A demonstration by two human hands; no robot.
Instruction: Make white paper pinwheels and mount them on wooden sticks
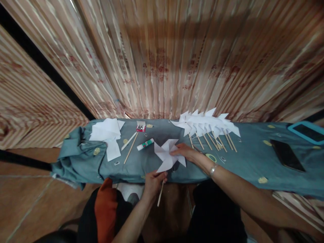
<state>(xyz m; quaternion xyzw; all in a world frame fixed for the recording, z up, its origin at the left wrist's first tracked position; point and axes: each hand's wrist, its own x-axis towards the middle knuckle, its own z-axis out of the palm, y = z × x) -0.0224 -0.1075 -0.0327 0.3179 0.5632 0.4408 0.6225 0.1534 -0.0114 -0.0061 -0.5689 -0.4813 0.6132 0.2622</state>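
- Bench (253, 162), left end: a loose pile of white paper (106, 133) lies unfolded, so by the look of it several sheets are left to work.
- Just right of the pile lie two spare sticks (131, 147), a small red box (140, 127) and a glue stick (145, 144), all untouched and apart from the hands.
- Left hand (152, 180): at the bench's near edge, fingers closed round the top of a stick (160, 193) that hangs down past the edge, touching the lower tip of the pinwheel (167, 156).
- The pinwheel lies flat on the bench between the hands, folded but seemingly not yet fixed to its stick; this one looks partway done.
- Right hand (184, 152): rests on the pinwheel's right side, fingers together near its middle; whether it pinches anything cannot be told.
- Behind the right hand, finished pinwheels (207, 124) lie in an overlapping row, each on a stick: the done share, and the larger one as far as can be judged.
- A tape roll (211, 157) lies by the right wrist; a phone (286, 155) lies well to the right.
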